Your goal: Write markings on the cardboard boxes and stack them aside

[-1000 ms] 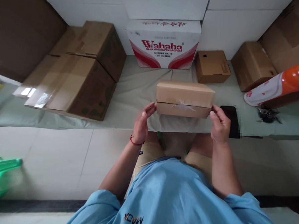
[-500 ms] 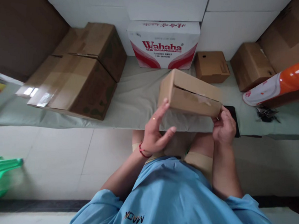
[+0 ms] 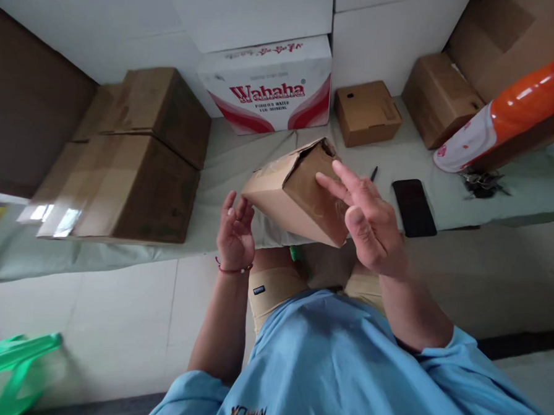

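Observation:
A brown cardboard box [image 3: 300,199] is tilted at the front edge of the cloth-covered table, with a gap along its flap and tape on its sides. My left hand [image 3: 236,233], a red bracelet at its wrist, has its fingertips at the box's left lower corner and bears it there. At the other end, my right hand [image 3: 369,221] is open, fingers spread, with the fingertips at the box's right face. Whether they press on it I cannot tell. The underside of the box is hidden.
Large taped cartons [image 3: 120,181] stand at the left. A white Wahaha carton [image 3: 269,86] and a small brown box [image 3: 368,113] are at the back. To the right lie a black phone [image 3: 414,207], a pen [image 3: 374,173], keys [image 3: 482,184] and an orange-and-white cylinder [image 3: 509,114].
The box has been turned, so its gapped flap side faces up and right. My left hand has moved to its lower left corner; my right hand has let go and spread its fingers. The view has shifted.

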The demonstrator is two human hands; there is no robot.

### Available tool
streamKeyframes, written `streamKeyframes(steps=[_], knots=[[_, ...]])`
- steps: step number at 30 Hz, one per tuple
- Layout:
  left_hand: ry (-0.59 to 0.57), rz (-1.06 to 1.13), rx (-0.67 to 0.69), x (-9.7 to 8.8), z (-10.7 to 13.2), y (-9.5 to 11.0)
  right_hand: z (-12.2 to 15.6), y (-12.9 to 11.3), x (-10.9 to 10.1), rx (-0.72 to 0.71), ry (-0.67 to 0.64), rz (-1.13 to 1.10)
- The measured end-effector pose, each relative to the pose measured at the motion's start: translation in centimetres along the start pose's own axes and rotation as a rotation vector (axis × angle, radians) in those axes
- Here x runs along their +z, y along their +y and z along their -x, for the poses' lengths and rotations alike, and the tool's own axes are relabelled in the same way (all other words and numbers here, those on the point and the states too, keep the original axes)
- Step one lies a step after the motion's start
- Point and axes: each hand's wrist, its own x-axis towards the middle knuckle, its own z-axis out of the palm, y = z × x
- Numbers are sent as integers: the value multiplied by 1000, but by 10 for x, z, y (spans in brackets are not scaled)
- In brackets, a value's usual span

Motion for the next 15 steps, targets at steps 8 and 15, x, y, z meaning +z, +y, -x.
streamKeyframes(steps=[8, 15], knots=[[-84, -50, 125, 20, 20, 19, 8, 56, -6, 63, 106, 44], [-241, -158, 280, 52, 33, 46, 30, 100, 4, 377, 296, -306]])
